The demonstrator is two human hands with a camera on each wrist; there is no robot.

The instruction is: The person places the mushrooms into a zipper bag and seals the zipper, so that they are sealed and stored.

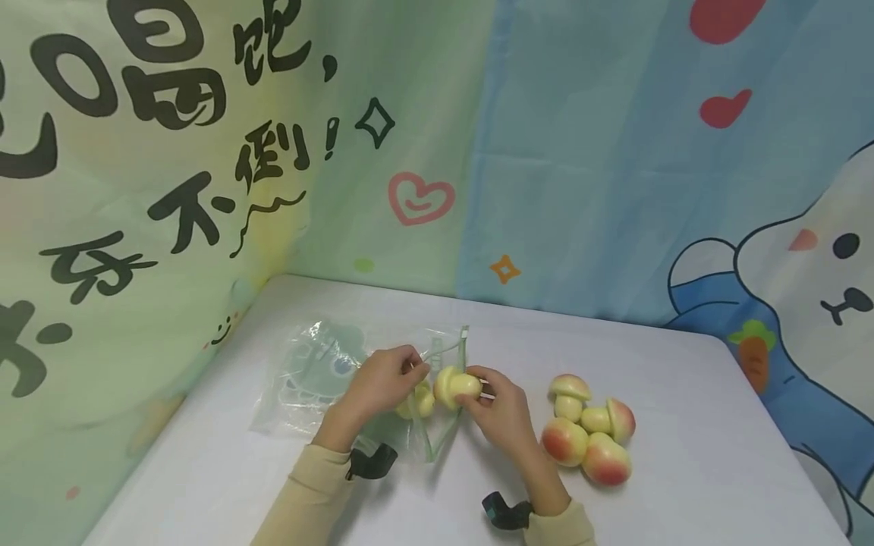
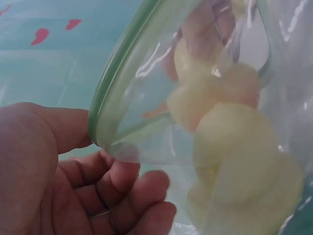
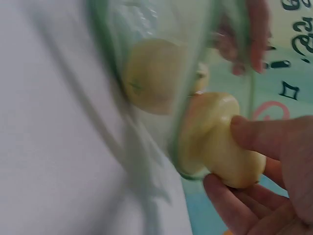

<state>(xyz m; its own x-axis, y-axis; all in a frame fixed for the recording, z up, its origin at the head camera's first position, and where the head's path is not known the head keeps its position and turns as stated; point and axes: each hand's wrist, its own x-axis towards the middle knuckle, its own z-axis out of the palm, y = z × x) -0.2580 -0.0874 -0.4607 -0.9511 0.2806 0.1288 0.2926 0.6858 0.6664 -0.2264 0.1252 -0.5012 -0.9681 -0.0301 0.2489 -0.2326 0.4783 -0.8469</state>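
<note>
My left hand [image 1: 385, 381] pinches the green-edged rim of a clear zip bag [image 1: 300, 387] between thumb and fingers, and the mouth stands apart. In my right hand [image 1: 504, 409] is a pale yellow toy mushroom [image 1: 451, 385], gripped by its stem with thumb and fingers. Its cap is at the bag's mouth, inside the green rim [image 3: 180, 161] in the right wrist view. Another pale toy mushroom [image 3: 152, 76] lies inside the bag, partly behind the left hand in the head view. Through the clear plastic, the left wrist view shows pale mushroom shapes [image 2: 239, 152].
Several toy mushrooms with red-tinged caps [image 1: 606, 459] lie in a cluster to the right of my right hand. The white table [image 1: 703, 425] ends at a printed cloth backdrop [image 1: 567, 189] at the back. Black wrist cameras [image 1: 372, 461] sit on both wrists.
</note>
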